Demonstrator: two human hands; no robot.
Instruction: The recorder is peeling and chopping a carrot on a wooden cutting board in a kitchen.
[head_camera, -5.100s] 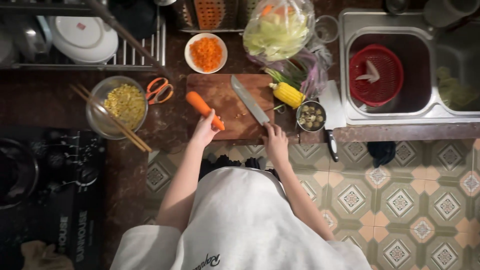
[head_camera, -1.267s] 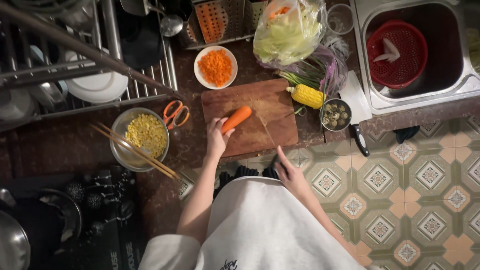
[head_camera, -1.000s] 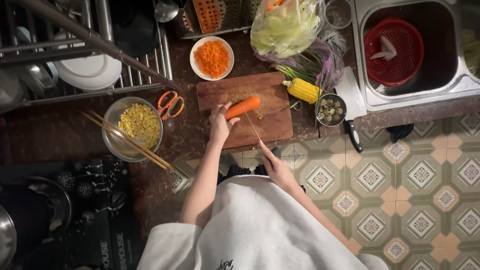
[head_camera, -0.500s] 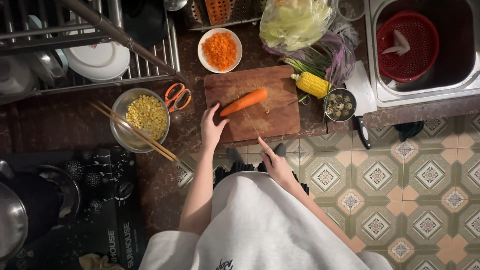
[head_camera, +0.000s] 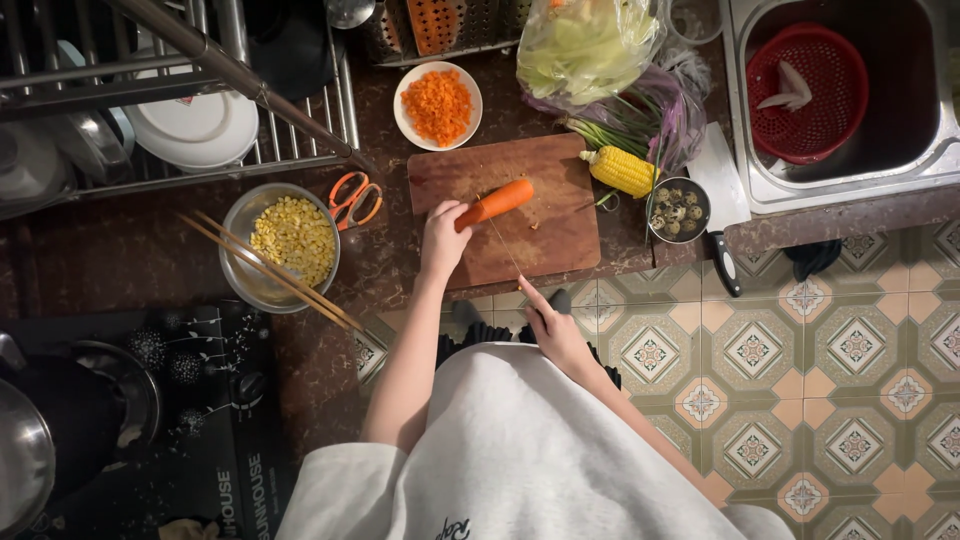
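Carrot: whole orange carrot (head_camera: 497, 202) lying slantwise on the wooden cutting board (head_camera: 545, 235), just above the middle of the frame, thick end toward the lower left.
Left hand: left hand (head_camera: 443, 238) curled over the carrot's lower left end, fingers pressed together and pinning it to the board.
Right hand: right hand (head_camera: 553, 330) at the board's lower edge, closed round the handle of a knife (head_camera: 503, 245); the handle itself is hidden in the grip.
Knife blade: thin, seen edge-on, running up from the right hand to meet the carrot just beside the left fingertips.
Cutting board: brown, rectangular, on the dark countertop, its lower edge near the counter's rim.
Above the board: small white bowl (head_camera: 438, 104) filled with grated carrot, upper middle of the frame.
Right of the board: yellow corn cob (head_camera: 621, 171) touching the board's upper right corner; green onion stalks (head_camera: 620, 130) and a plastic bag of pale greens (head_camera: 583, 45) behind it; small tin of dark shells (head_camera: 678, 209) just beside the board.
Left of the board: orange-handled scissors (head_camera: 354, 199); metal bowl of corn kernels (head_camera: 283, 243) with wooden chopsticks (head_camera: 270, 272) laid across it.
Upper left: dish rack with a white plate (head_camera: 195, 127).
Upper right: steel sink holding a red colander (head_camera: 809, 92).
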